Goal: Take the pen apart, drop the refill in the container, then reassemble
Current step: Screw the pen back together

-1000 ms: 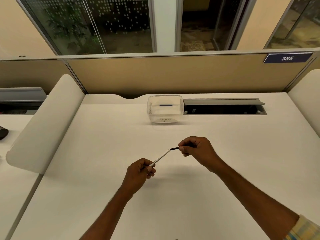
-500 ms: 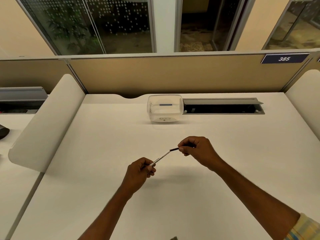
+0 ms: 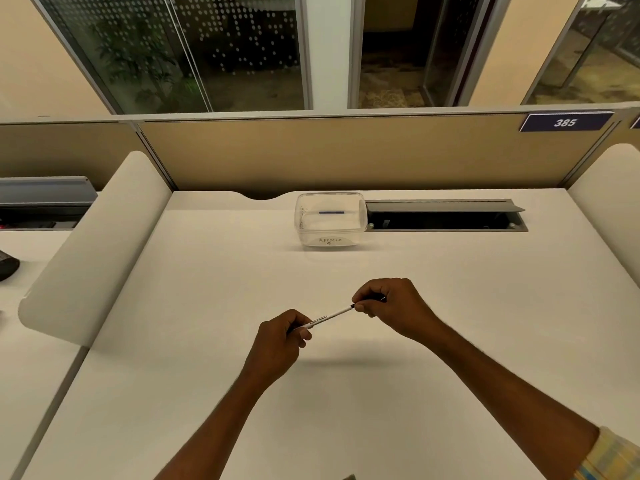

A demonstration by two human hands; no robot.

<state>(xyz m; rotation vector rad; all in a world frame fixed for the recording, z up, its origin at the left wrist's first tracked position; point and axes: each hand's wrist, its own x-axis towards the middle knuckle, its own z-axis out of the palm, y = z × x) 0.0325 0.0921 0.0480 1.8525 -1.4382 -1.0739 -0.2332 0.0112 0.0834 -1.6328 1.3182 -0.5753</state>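
While the left hand (image 3: 278,337) grips the white pen (image 3: 329,317) barrel and the right hand (image 3: 388,304) pinches its dark end, both hover over the counter (image 3: 207,306). A crooked push could jam or bend the parts. A blue refill (image 3: 331,212) lies in the clear container (image 3: 330,220) beyond.

A plain white tabletop (image 3: 207,341), a slim white plastic pen with a black end (image 3: 329,317), a clear plastic container (image 3: 329,233) holding a thin blue stick (image 3: 331,212), a tan divider panel (image 3: 346,154), a dark blue number plate (image 3: 565,122), a yellow plaid sleeve cuff (image 3: 613,455)
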